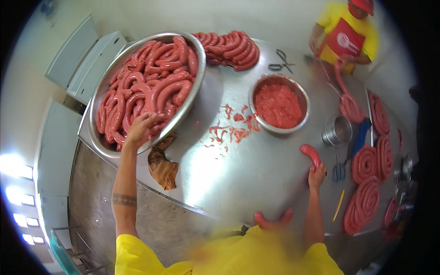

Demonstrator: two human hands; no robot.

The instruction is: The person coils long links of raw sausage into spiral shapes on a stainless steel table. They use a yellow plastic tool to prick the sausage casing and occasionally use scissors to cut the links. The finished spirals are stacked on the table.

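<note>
The right hand (pixel 317 175), right of centre, is closed around one end of a short curved sausage (pixel 310 155) whose other end points to the upper left. The left hand (pixel 144 127), at the left, reaches over the rim of a big metal bowl (pixel 196 98) in the upper left, fingers over the heaped sausages (pixel 133 87); whether they grip one, I cannot tell. Just below that bowl lies a brown cloth (pixel 162 170). Near the centre, meat scraps (pixel 236 133) lie beside a smaller bowl (pixel 305 120) of ground meat (pixel 277 105). Scissors (pixel 283 64) lie above it. Sausage coils (pixel 365 165) fill the right side; a co-worker (pixel 348 39) in yellow stands upper right, holding a sausage length (pixel 340 78).
</note>
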